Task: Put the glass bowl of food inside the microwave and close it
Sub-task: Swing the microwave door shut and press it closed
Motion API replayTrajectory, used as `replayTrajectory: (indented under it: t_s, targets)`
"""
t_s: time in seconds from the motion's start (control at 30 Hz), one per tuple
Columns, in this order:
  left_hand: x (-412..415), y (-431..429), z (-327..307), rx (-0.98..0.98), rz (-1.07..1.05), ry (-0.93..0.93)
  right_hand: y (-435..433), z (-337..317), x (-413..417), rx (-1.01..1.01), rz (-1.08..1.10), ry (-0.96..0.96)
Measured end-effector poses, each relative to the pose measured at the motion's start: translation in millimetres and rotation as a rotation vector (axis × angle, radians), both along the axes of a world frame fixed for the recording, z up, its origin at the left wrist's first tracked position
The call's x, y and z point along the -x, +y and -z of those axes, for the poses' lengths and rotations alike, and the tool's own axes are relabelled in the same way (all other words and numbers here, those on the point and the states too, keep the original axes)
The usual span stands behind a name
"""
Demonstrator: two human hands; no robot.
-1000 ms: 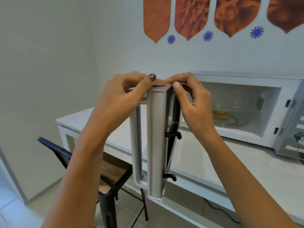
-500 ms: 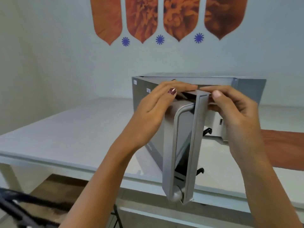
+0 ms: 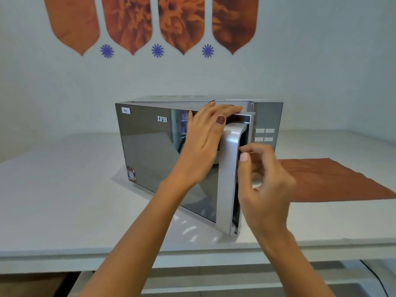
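A silver microwave (image 3: pixel 267 116) stands on the white counter (image 3: pixel 64 189). Its mirrored door (image 3: pixel 154 151) is nearly closed, with only a narrow gap left at the handle side. My left hand (image 3: pixel 203 142) lies flat against the door's upper right, fingers over its top edge, next to the grey vertical handle (image 3: pixel 229 168). My right hand (image 3: pixel 263 185) hovers just right of the handle with fingers loosely curled and nothing in them. The door hides the glass bowl of food.
An orange cloth mat (image 3: pixel 334 181) lies on the counter to the right of the microwave. The control panel buttons (image 3: pixel 264 135) show beside the door. The counter's front edge (image 3: pixel 192 251) runs below my arms. Orange wall decals (image 3: pixel 150 22) hang above.
The door has swung from wide open to almost closed. My right hand has come off the door's top edge and dropped beside the handle. The bowl, seen inside earlier, is now hidden.
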State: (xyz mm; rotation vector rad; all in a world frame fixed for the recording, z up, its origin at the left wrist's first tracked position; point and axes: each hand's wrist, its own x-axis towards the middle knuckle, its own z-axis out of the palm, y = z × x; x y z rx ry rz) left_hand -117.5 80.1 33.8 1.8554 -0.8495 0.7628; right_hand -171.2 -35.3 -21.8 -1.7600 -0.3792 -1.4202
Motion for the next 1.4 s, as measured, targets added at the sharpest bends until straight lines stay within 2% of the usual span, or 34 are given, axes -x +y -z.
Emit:
replayTrajectory:
  t_s: [0.13, 0.2, 0.27, 0.37, 0.47, 0.57, 0.83, 1.0, 1.4]
  targets:
    - [-23, -16, 2, -0.042, -0.068, -0.068, -2, 8, -22, -0.05, -0.028, 0.104]
    - [-34, -21, 2, -0.058, -0.091, -0.096, 0, 12, -35, -0.084, -0.142, 0.195]
    - [-46, -26, -1, -0.1, -0.135, -0.124, 1, 14, -48, -0.203, -0.275, 0.294]
    - [-66, -32, -2, -0.23, -0.249, -0.204, -7, 16, -67, -0.344, -0.363, 0.36]
    - [-87, -41, 1, -0.389, -0.419, -0.345, -16, 17, -91, -0.389, -0.343, 0.345]
    - [-97, -51, -1, -0.465, -0.506, -0.365, -22, 19, -116, -0.455, -0.294, 0.357]
    - [-135, -65, -9, -0.49, -0.615, -0.342, -38, 20, -160, -0.481, -0.249, 0.355]
    - [-151, -71, -13, -0.501, -0.677, -0.311, -43, 20, -177, -0.504, -0.297, 0.365]
    - [-172, -76, -21, -0.509, -0.724, -0.304, -49, 23, -206, -0.488, -0.242, 0.351]
